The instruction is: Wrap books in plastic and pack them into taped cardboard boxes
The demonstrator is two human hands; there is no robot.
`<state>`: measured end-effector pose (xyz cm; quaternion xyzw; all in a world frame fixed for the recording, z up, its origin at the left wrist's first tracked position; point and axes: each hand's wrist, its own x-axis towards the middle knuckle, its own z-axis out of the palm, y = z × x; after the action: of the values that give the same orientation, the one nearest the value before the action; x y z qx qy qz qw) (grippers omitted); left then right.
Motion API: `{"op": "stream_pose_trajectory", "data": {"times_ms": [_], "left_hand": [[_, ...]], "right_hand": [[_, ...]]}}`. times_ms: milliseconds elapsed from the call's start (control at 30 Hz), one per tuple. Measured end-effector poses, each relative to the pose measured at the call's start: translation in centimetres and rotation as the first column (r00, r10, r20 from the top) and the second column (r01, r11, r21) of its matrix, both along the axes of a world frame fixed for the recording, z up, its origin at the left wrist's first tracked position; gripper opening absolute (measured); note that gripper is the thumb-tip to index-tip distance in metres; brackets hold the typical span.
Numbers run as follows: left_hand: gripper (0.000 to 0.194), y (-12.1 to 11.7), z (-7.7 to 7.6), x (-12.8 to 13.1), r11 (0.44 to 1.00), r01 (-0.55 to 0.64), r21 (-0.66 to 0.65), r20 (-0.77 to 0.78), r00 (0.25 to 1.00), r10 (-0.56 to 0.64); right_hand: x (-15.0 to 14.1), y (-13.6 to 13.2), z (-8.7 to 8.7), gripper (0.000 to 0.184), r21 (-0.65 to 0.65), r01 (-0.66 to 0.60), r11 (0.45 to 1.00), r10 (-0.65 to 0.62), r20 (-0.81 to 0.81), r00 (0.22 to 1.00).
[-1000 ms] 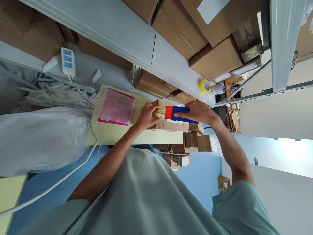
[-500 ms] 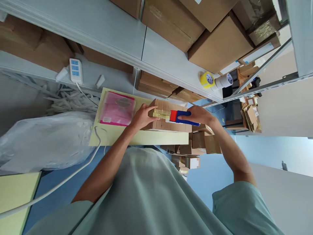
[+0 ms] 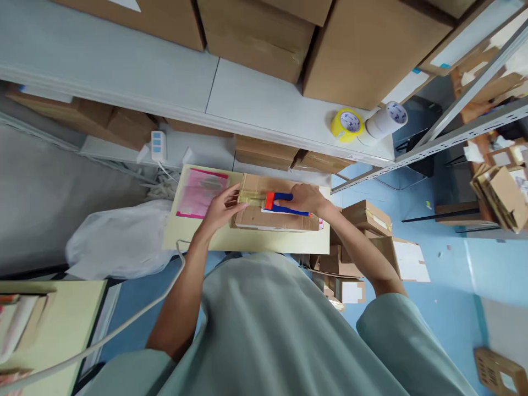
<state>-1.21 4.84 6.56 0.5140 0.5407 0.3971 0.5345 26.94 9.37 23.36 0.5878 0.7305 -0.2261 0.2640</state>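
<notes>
A flat cardboard box [image 3: 264, 220] lies on a pale yellow table [image 3: 247, 241]. My right hand [image 3: 304, 198] is wrapped round the blue handle of a red and blue tape dispenser [image 3: 277, 203] resting on the box top. A strip of clear tape runs from the dispenser to the box's left end. My left hand [image 3: 220, 206] presses that left end, fingers curled over the tape. A pink packet [image 3: 202, 192] lies on the table just left of the box.
A grey shelf above holds large cardboard boxes [image 3: 363, 49], a yellow tape roll [image 3: 345, 124] and a white roll [image 3: 386, 119]. A power strip [image 3: 157, 146] and white bag [image 3: 119, 242] sit at left. Small boxes [image 3: 367, 217] litter the blue floor at right.
The view has swung and pulled back, so the table looks smaller. The dispenser has slid a little left along the box top toward my left hand. Both hands keep their grip.
</notes>
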Motion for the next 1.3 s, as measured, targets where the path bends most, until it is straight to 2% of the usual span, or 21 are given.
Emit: {"op": "stream_pose_trajectory", "data": {"times_ms": [67,100,200,267,367,500,633,733,900,1033,1300], "left_hand": [[0.103,-0.4,0.1,0.7,0.995,-0.09,-0.034,0.029,0.995,0.091],[0.097,-0.6,0.2,1.2,0.99,-0.132,-0.04,0.019,0.991,0.132],[0.066,-0.9,0.9,3.1,0.968,-0.252,-0.005,-0.128,0.96,0.249],[0.05,-1.0,1.5,4.5,0.94,-0.337,0.062,-0.303,0.891,0.339],[0.04,-1.0,2.3,6.2,0.89,-0.436,0.134,-0.488,0.753,0.442],[0.032,-1.4,2.8,7.2,0.86,-0.481,0.173,-0.549,0.677,0.489],[0.028,-1.7,2.8,7.4,0.845,-0.49,0.214,-0.545,0.658,0.519],[0.026,-1.5,2.6,6.7,0.826,-0.5,0.26,-0.531,0.641,0.555],[0.026,-1.2,2.6,4.0,0.801,-0.525,0.288,-0.597,0.555,0.578],[0.026,-1.0,2.7,3.7,0.818,-0.504,0.277,-0.603,0.572,0.557],[0.026,-0.3,2.8,4.9,0.841,-0.479,0.252,-0.628,0.581,0.518]], "right_hand": [[0.1,-0.1,-0.3,0.085,0.037,-0.015,0.999,0.016,-0.03,0.999],[0.2,-0.1,-0.4,0.087,0.054,-0.02,0.998,0.023,-0.049,0.999],[0.5,-0.3,-0.2,0.088,0.061,-0.031,0.998,0.037,-0.095,0.995],[0.7,-0.4,0.2,0.086,0.047,-0.036,0.998,0.042,-0.123,0.992],[1.1,-0.7,0.7,0.084,0.034,-0.044,0.998,0.049,-0.155,0.987],[1.7,-1.2,0.7,0.081,0.045,-0.043,0.998,0.051,-0.195,0.98],[3.0,-1.5,0.6,0.082,0.024,-0.062,0.998,0.066,-0.251,0.966],[5.8,-1.4,1.3,0.081,0.006,-0.043,0.999,0.043,-0.266,0.963],[14.8,-2.0,3.9,0.074,-0.075,0.114,0.991,-0.128,-0.226,0.966],[20.5,-2.9,4.4,0.074,-0.172,0.168,0.971,-0.208,-0.255,0.944],[23.0,-3.3,1.7,0.079,-0.25,0.163,0.954,-0.244,-0.339,0.909]]}}
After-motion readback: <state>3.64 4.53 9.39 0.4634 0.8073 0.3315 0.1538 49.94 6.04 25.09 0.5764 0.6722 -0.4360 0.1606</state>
